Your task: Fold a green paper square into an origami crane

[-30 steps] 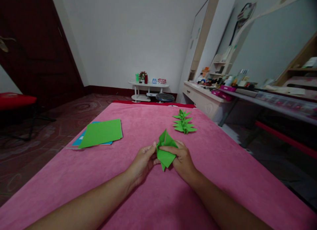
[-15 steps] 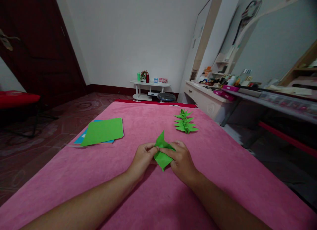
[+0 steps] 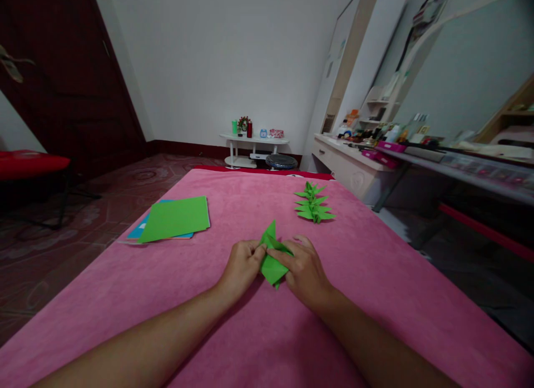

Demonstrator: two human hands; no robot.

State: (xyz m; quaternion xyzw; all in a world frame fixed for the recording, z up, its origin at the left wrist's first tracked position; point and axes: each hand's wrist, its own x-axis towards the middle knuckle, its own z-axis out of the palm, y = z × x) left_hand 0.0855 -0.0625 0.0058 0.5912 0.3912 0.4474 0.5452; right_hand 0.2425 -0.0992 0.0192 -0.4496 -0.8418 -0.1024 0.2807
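A partly folded piece of green origami paper is between my hands, low over the pink cloth. One pointed flap stands up at its far end and another point faces me. My left hand pinches its left edge with thumb and fingers. On the right side, my right hand grips the paper, its index finger pressing on the middle near my left thumb. Some fingertips are hidden beneath the paper. Beyond my right hand lies a row of folded green paper pieces with pointed tips.
To the left lies a stack of coloured sheets, with a green sheet on top and a blue one below. A low white table stands by the far wall. A cluttered dressing table flanks the right side.
The paper's near part has flattened and narrowed slightly, and its upright flap leans a little left. Both hands keep their hold. The view has shifted slightly.
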